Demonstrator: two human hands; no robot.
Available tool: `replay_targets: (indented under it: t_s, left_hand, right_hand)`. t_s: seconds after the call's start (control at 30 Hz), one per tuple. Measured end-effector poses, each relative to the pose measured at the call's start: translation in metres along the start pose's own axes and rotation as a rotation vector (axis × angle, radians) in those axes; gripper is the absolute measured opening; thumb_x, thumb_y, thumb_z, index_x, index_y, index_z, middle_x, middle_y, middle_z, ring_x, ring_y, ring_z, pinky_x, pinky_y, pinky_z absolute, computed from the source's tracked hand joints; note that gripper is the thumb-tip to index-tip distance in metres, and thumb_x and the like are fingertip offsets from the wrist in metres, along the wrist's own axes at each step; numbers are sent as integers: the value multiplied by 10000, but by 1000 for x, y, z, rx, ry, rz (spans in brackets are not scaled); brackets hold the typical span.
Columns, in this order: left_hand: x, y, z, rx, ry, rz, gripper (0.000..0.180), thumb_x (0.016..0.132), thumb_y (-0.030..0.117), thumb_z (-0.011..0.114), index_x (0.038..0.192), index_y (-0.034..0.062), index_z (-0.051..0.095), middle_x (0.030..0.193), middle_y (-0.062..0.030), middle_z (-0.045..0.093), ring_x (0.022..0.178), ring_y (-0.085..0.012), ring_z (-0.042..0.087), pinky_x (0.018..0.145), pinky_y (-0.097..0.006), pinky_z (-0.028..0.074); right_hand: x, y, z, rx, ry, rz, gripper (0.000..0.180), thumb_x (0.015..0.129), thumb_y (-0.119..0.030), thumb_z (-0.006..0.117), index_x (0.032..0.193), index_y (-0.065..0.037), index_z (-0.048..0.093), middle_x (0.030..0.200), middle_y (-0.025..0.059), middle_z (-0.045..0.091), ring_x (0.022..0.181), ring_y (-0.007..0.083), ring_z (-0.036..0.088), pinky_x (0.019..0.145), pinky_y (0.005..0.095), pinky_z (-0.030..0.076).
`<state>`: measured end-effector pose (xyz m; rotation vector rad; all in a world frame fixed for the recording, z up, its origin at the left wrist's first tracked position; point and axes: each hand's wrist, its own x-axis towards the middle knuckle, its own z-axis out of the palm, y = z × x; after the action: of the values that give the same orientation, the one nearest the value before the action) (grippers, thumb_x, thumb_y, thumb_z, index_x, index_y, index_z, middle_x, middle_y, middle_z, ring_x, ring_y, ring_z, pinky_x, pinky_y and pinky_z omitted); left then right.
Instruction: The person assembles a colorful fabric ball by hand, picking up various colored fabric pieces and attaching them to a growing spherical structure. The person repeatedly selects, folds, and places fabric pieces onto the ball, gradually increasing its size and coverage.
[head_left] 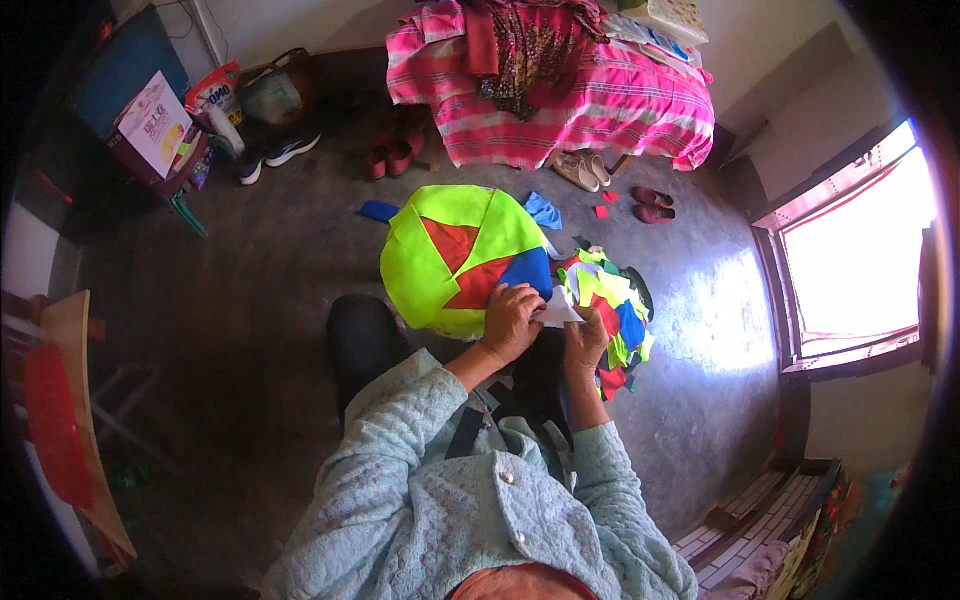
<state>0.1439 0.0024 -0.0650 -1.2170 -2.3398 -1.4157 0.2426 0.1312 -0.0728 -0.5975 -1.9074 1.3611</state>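
Observation:
A round, puffy patchwork piece [425,270] in lime yellow, red and blue cloth lies in front of me, over my dark-trousered knees. My left hand [512,322] has its fingers bent over the near right edge of it, beside a blue patch. From that edge a white cloth scrap [557,309] reaches across to my right hand [586,345], which pinches its other end. My left fingertips hide where the white scrap meets the patchwork. Close beyond my right hand lies a heap of cloth scraps [632,328] in yellow, red, blue and white.
Light-blue [543,210] and dark-blue scraps [379,211] lie past the patchwork. Farther off stands a bed or table under a pink checked cloth [560,125], with beige shoes [580,171] and maroon shoes [653,205] before it. A bright window [855,260] is at right, a wooden board [80,410] at left.

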Motion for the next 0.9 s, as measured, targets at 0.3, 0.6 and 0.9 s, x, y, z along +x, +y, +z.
replay_targets:
  t_s: [0.3, 0.6, 0.9]
  left_hand:
    - [18, 13, -75, -353, 117, -209, 132, 769, 24, 693, 885, 52, 637, 829, -114, 686, 763, -303, 668, 652, -381, 512]
    - [59, 14, -117, -553, 131, -158, 97, 859, 35, 651, 952, 14, 633, 796, -47, 674, 744, -98, 638, 673, -253, 506]
    - [101, 6, -137, -139, 306, 21, 96, 800, 46, 670, 885, 73, 635, 809, -89, 680, 766, -280, 662, 666, -351, 510]
  right_hand:
    - [22, -113, -1, -330, -187, -261, 155, 717, 21, 678, 858, -12, 624, 768, 69, 628, 677, 156, 586, 627, 276, 470]
    - [64, -181, 2, -438, -133, -497, 171, 715, 17, 678, 880, -20, 651, 792, 102, 644, 704, 237, 634, 660, 317, 493]
    - [118, -167, 9, -533, -318, -572, 158, 772, -70, 667, 930, -75, 662, 869, 77, 664, 794, 266, 616, 721, 364, 486]
